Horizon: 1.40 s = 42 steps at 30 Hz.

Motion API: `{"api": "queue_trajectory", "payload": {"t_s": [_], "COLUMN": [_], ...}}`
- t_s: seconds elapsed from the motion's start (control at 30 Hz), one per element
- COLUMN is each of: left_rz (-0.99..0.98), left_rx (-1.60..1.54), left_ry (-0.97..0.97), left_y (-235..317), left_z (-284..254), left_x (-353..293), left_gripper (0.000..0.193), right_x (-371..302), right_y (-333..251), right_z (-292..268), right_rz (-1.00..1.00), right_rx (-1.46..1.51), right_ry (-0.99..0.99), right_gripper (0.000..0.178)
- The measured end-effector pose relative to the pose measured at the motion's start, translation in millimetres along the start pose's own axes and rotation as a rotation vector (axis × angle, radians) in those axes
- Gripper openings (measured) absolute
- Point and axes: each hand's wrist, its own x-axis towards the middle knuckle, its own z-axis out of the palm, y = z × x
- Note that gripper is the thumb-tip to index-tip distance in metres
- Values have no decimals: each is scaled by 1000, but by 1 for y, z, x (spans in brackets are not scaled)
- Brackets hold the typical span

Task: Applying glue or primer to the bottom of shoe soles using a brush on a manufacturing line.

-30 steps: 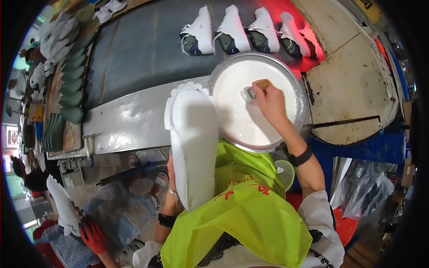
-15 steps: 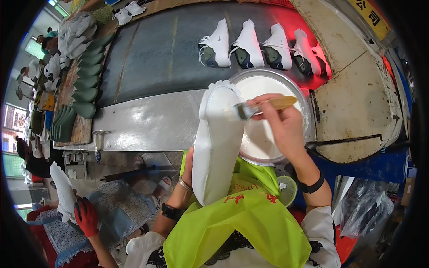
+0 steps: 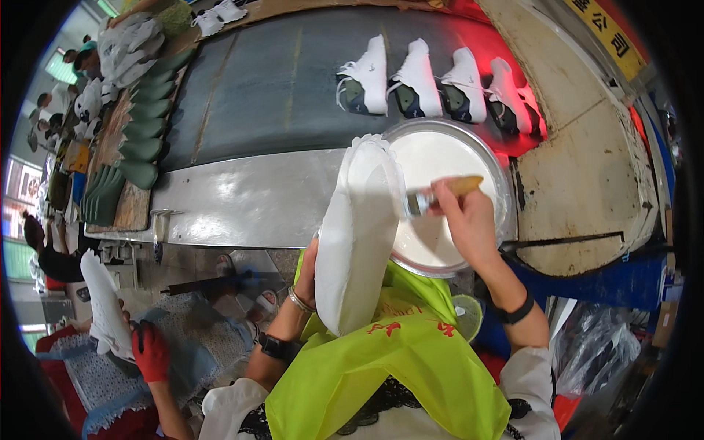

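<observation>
My left hand (image 3: pixel 309 277) is closed around the side of a white shoe upper (image 3: pixel 361 242), which stands tilted with its broad, flat underside turned up. Its far end has a scalloped edge. A flat brush (image 3: pixel 463 185) with a yellow handle and metal band is pinched in my right hand (image 3: pixel 469 224). The bristles are blurred and meet the right edge of the upper's underside. Beneath the brush and beyond the upper is a round metal basin (image 3: pixel 506 170) with white liquid (image 3: pixel 433 158) in it.
Several white shoes (image 3: pixel 419 81) stand on the dark conveyor belt (image 3: pixel 264 95) under red light. Green soles (image 3: pixel 139 150) line a board at the left. A second brush (image 3: pixel 159 236) hangs at the metal ledge (image 3: pixel 235 198). At lower left, a co-worker's red-gloved hand (image 3: pixel 152 352) holds another white upper (image 3: pixel 107 308).
The brush has moved from the middle of the underside near its far end to the right edge, slightly nearer me. My left hand keeps its hold. The belt shoes appear shifted slightly right.
</observation>
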Motion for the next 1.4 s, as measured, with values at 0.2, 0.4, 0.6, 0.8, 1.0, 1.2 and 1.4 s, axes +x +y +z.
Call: {"api": "queue_trajectory", "payload": {"t_s": [0.2, 0.4, 0.6, 0.8, 1.0, 1.2, 1.4], "left_rz": [31, -17, -19, -17, 46, 220, 244], "left_rx": [23, -140, -31, -25, 122, 25, -76], "left_ry": [79, 52, 18, -3, 79, 39, 62], "left_y": [18, 16, 14, 17, 20, 12, 10], "left_z": [34, 37, 23, 30, 35, 9, -4], "left_x": [4, -1, 2, 2, 3, 9, 6], "left_gripper": [55, 55, 54, 54, 52, 51, 51], "right_x": [10, -2, 15, 7, 68, 15, 14], "right_y": [-40, -52, -63, -53, -23, 2, -20], "right_z": [25, 25, 19, 16, 6, 9, 6], "right_rz": [-443, -787, -867, -788, -399, -187, -129], "right_rx": [-67, -368, -460, -369, 25, 57, -71], "right_ry": [-39, -335, -332, -324, -48, 0, -32], "right_gripper": [14, 30, 35, 24, 25, 22, 18]}}
